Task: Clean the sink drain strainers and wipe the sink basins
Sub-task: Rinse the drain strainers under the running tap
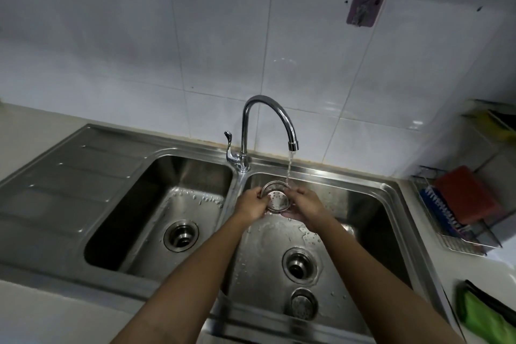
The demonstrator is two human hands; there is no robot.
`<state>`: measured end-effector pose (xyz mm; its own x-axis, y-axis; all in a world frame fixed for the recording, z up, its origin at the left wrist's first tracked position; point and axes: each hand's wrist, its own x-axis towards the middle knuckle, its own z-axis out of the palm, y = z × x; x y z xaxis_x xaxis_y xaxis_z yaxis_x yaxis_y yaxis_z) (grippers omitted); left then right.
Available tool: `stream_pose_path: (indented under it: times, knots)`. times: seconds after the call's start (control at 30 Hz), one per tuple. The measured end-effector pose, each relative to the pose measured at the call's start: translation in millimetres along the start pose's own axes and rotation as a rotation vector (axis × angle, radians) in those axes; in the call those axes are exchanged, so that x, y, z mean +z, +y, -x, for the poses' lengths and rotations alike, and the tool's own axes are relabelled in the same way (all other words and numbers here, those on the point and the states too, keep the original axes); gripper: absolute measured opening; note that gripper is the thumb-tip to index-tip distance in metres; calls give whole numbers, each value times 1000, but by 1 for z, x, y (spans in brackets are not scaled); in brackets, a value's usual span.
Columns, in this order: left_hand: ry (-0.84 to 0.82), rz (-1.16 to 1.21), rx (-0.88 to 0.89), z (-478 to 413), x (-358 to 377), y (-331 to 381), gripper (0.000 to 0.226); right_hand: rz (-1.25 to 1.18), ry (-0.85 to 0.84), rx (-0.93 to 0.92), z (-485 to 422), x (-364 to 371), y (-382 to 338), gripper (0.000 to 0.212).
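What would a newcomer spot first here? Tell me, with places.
The left hand and right hand hold a round strainer under water running from the faucet, over the right basin. A second strainer lies at that basin's near end, beside its open drain.

Two bare forearms (178, 282) from the bottom edge, bare left hand (250, 206), bare right hand (308, 208), at mid-frame
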<state>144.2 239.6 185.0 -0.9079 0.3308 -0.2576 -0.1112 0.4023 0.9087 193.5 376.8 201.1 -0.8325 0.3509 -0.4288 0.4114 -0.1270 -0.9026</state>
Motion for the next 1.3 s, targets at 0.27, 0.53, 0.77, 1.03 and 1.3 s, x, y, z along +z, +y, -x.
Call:
stream_pose_path:
  times: [0.27,0.53,0.77,1.03,1.3]
  knots:
    - [-148,-703,2,22,19,-70,28,723,-161,11,24,-21,53,50]
    - [-421,-839,-53,42,56,-147,37,1149,-203,355,29,-69,199,49]
    - [-595,-1061,-105,3,68,-178,32,1146,-43,360,-7,-63,220,45]
    - [-610,-1007,-183,-10,66,-170,38,1130,102,279,-34,-52,171,36]
    - [-139,350,-312,-38,55,-28,34,456,256,63,-63,-22,37,20]
